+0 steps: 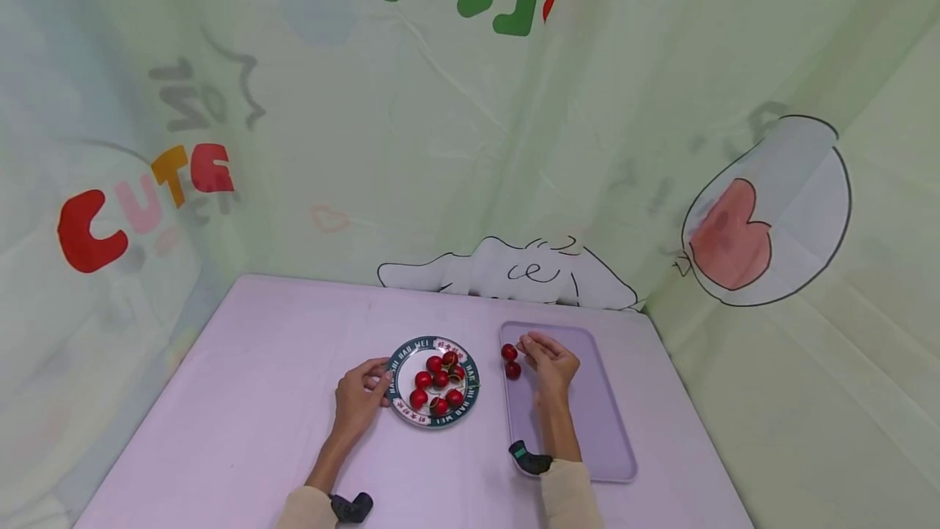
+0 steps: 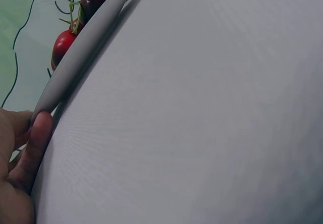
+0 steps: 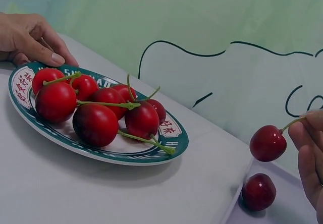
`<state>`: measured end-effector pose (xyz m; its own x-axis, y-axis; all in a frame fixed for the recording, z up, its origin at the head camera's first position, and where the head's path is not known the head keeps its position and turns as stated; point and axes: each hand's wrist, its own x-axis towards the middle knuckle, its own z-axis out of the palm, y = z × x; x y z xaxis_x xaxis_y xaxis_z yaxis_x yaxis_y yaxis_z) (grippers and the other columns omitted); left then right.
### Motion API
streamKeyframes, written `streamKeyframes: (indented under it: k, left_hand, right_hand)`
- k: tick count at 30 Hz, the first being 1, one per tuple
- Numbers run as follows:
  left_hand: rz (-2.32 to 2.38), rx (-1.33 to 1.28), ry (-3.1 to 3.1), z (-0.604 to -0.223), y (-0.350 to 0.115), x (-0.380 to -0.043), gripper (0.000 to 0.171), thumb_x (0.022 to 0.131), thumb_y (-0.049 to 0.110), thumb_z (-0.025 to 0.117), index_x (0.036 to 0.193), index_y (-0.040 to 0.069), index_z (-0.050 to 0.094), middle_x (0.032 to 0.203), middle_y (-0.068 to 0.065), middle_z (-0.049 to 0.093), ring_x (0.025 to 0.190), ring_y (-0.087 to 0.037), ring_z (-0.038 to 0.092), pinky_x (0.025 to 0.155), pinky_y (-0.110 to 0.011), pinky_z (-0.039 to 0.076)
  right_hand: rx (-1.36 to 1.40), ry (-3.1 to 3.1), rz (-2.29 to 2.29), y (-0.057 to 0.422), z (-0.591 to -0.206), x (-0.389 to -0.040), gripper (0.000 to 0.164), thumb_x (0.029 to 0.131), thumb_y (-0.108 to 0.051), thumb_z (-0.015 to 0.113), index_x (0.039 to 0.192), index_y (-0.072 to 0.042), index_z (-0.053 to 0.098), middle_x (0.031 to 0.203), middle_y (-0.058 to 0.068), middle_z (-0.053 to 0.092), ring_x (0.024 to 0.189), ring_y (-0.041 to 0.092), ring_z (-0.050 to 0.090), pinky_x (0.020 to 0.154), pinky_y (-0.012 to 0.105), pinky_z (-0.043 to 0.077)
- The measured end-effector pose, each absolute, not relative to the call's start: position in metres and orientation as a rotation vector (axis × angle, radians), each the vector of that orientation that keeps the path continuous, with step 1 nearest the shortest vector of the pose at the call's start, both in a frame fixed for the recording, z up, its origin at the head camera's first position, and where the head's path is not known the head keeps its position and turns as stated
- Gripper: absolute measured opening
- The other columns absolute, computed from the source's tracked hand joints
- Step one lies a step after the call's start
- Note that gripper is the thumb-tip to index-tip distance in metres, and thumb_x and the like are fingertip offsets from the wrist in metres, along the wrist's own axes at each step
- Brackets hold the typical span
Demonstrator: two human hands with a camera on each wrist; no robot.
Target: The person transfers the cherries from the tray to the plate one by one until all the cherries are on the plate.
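Observation:
My left hand (image 1: 357, 398) grips the left rim of a round white plate (image 1: 400, 411) with a green lettered border, the thumb over the edge. Red cherries (image 3: 96, 124) with green stems are heaped on the plate. To the right, my right hand (image 1: 552, 366) is above a lilac tray (image 1: 591, 423) and pinches one cherry (image 3: 268, 143) by its stem, so the fruit hangs from the fingertips. Another cherry (image 3: 259, 191) lies in the tray near its left edge, just below the hanging one. The left wrist view shows the plate edge-on between thumb and fingers.
Both plate and tray are on a pale table (image 1: 242, 398), the plate left of the tray. Behind the table hangs a printed curtain (image 1: 441, 145) with letters and drawings. Black wrist straps (image 1: 351, 508) sit at both sleeves.

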<state>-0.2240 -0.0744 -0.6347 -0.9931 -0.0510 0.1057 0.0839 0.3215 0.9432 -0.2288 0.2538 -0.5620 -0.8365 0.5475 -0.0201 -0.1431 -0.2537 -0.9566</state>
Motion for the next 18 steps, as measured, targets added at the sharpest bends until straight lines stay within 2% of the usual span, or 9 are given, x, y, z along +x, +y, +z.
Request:
streamKeyframes:
  k: [5, 12, 18]
  left_hand:
    - [-1.768, -0.022, -2.466, -0.635, -0.075, -0.223, 0.033, 0.104, 0.008, 0.074, 0.137, 0.006, 0.074, 0.107, -0.014, 0.076, 0.060, -0.008, 0.068, 0.057, -0.018, 0.058]
    - [-1.799, -0.038, -2.436, -0.635, -0.075, -0.225, 0.033, 0.103, 0.006, 0.074, 0.136, 0.005, 0.074, 0.106, -0.015, 0.076, 0.061, -0.009, 0.069, 0.057, -0.020, 0.060]
    - [-1.796, -0.027, -2.448, -0.634, -0.075, -0.224, 0.033, 0.103, 0.007, 0.074, 0.136, 0.006, 0.074, 0.107, -0.014, 0.076, 0.061, -0.010, 0.069, 0.057, -0.019, 0.060]
  right_hand:
    - [-0.465, -1.567, 2.151, 0.251, -0.562, -0.229, 0.023, 0.094, 0.002, 0.082, 0.114, 0.014, 0.076, 0.080, -0.004, 0.083, 0.073, 0.009, 0.082, 0.068, 0.021, 0.065]
    - [-0.442, -1.548, 2.193, 0.246, -0.566, -0.232, 0.020, 0.094, 0.006, 0.080, 0.112, 0.015, 0.076, 0.079, -0.001, 0.083, 0.071, 0.010, 0.081, 0.063, 0.019, 0.063]
    - [-0.477, -1.568, 2.214, 0.242, -0.565, -0.228, 0.026, 0.095, 0.003, 0.080, 0.117, 0.016, 0.074, 0.085, 0.003, 0.084, 0.075, 0.012, 0.083, 0.071, 0.023, 0.067]
